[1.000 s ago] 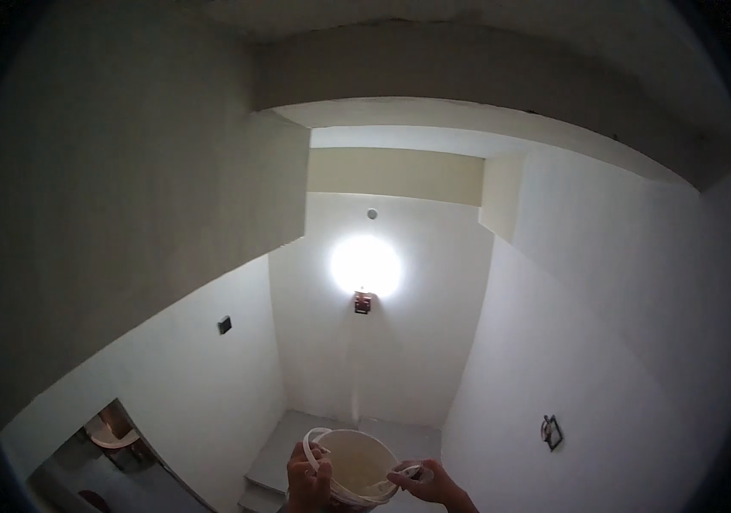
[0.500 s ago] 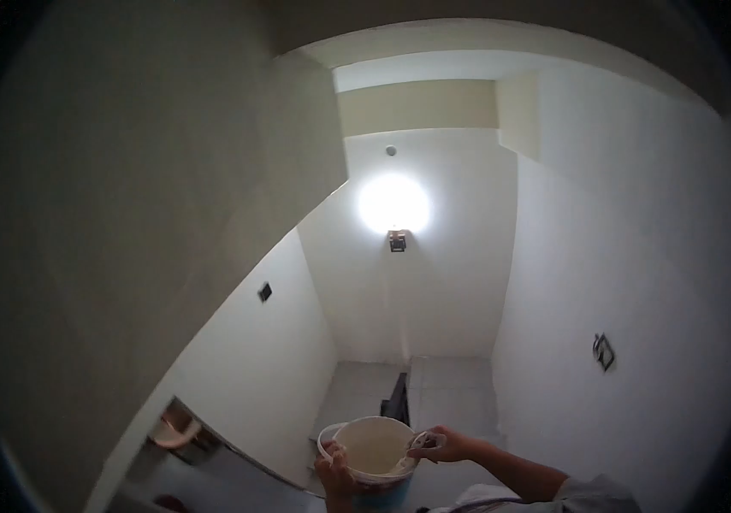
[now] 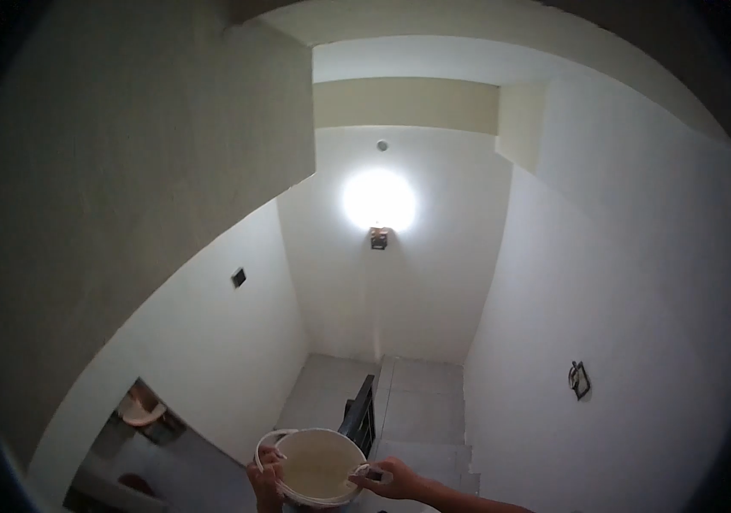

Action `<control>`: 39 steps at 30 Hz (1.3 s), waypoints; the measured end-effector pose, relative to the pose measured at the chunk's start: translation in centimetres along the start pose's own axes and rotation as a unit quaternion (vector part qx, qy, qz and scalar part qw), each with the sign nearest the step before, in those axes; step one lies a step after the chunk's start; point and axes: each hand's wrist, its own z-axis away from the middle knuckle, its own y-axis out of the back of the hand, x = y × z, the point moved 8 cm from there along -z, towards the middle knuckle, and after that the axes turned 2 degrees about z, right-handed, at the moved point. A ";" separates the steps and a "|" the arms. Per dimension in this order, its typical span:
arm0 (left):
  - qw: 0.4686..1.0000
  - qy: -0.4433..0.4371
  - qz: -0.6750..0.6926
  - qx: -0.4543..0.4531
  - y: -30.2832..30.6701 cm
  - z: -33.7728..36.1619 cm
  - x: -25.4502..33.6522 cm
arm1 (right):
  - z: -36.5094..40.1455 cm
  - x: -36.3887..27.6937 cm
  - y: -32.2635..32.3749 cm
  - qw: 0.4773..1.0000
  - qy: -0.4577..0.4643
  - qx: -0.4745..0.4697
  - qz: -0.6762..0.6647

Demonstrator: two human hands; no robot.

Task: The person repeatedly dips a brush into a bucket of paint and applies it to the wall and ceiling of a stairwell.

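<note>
Shifted left in view since half a second ago, the white bucket [image 3: 318,462] sits at the bottom edge, above grey stairs [image 3: 421,410]. Closed on its near rim is the left hand [image 3: 264,483]. The right hand [image 3: 393,479] pinches a small tool (too blurred to name) at the opposite rim. The work looks midway, with pale contents left inside.

The bucket [image 3: 314,466] looks like smooth white plastic; the walls [image 3: 605,282] are matt painted plaster, and the stairs [image 3: 421,410] dull grey tile.
</note>
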 end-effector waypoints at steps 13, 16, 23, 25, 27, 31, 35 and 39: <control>0.983 -0.043 -0.178 0.029 -5.0 1.9 5.2 | -0.1 2.9 3.5 0.980 -0.166 -0.039 -0.101; 0.980 0.001 -0.197 0.028 -5.9 0.9 4.9 | -0.2 3.8 4.7 0.982 -0.177 -0.032 -0.058; 0.951 -0.229 -0.201 -0.049 -9.1 1.1 11.3 | -2.1 1.6 6.5 0.990 -0.128 -0.025 -0.060; 0.947 -0.228 -0.223 -0.043 -9.6 1.0 12.8 | -2.4 0.4 6.7 0.987 -0.140 -0.056 -0.059; 0.941 -0.235 -0.239 -0.042 -10.3 1.8 14.0 | -2.5 -0.9 7.2 0.989 -0.119 -0.047 -0.077; 0.942 -0.234 -0.242 -0.016 -10.0 3.5 15.5 | -0.7 -2.1 6.7 0.987 -0.120 -0.048 -0.096; 0.946 -0.220 -0.238 -0.021 -10.5 4.9 16.2 | 1.8 -2.6 6.5 0.985 -0.132 -0.045 -0.103; 0.941 -0.214 -0.260 -0.038 -11.5 7.4 17.2 | 5.0 -3.5 6.7 0.987 -0.113 -0.045 -0.105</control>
